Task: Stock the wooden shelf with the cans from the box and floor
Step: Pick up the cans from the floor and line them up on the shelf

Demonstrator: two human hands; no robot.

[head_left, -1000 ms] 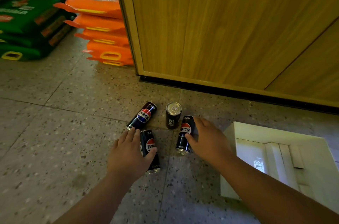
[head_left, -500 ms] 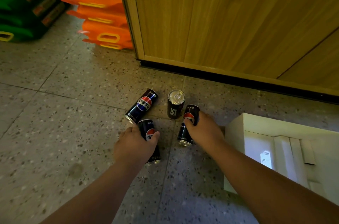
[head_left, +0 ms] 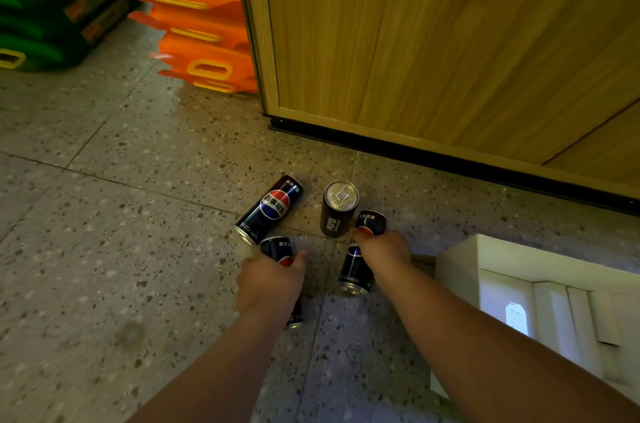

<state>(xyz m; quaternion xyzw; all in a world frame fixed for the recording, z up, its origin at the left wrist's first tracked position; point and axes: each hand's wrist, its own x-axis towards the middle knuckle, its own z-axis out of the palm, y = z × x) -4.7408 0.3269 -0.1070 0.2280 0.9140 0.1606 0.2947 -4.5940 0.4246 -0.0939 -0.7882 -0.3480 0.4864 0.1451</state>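
Head view. Four dark cola cans are seen on the speckled floor [head_left: 104, 249], close to the foot of the wooden shelf unit [head_left: 433, 41].

The left hand [head_left: 268, 280] is closed over a lying can [head_left: 281, 251]; the thumb is wrapped round its right side, and the can's top and lower rim show beyond the hand. The grip is clamped on this can.

The right hand [head_left: 382, 249] is curled round the upper part of a second lying can [head_left: 356, 270], whose silver end points toward the camera. The grip is clamped on that can as well.

A third can [head_left: 270, 209] lies tilted on the floor just beyond the left hand, untouched, its lower end very near the held can. A fourth can [head_left: 337, 209] stands upright, silver top and pull tab showing, just beside the right hand's can; contact between them cannot be told.

A white box [head_left: 460, 260] sits open on the floor at the right, beside the right forearm. No cans are visible in the part of it seen.

Orange sacks [head_left: 194, 24] are stacked against the shelf unit's left side, and green sacks [head_left: 52, 7] are stacked further left.
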